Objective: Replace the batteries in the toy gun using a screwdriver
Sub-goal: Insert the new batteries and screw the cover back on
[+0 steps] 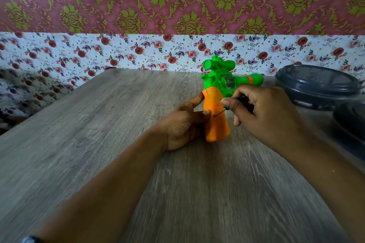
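2 bare hands working over a grey wood-grain table (98, 144). Left hand (183, 124) curling around the left side of the orange plastic grip (216, 122) of a green toy gun (221, 79), holding it upright, barrel pointing right. Right hand (262, 112), just right of the grip, pinching a black-handled screwdriver (244, 99), thin metal tip touching the grip's face. Sitting at far right, dark grey lidded container (318, 85).

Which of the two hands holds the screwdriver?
The right hand holds the screwdriver, its tip on the toy gun's orange grip. The left hand only steadies that grip.
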Motion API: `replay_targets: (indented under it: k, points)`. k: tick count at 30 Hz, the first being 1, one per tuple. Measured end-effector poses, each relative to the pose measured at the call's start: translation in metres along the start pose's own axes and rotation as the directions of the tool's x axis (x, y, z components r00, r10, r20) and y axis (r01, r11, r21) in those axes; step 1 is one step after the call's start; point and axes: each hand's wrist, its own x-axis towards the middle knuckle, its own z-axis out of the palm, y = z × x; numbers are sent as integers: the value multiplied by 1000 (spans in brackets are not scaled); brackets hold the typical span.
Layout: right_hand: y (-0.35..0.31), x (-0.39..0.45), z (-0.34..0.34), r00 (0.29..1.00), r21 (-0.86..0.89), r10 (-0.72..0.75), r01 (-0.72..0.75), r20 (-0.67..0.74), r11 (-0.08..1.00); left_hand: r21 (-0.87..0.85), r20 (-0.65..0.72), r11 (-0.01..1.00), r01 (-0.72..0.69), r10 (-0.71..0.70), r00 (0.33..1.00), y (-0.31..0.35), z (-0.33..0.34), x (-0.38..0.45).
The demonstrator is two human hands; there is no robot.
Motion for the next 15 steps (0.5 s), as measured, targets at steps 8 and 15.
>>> replay_targets:
  k: [8,15]
  points:
    - [-4,0,-6,979,-66,33,-20,201,998,-11,-4,1000,-3,3,1000,1,0,0]
    - [-7,0,-10,946,3,-39,40,321,999,17,25,1000,-15,15,1000,1,0,-1]
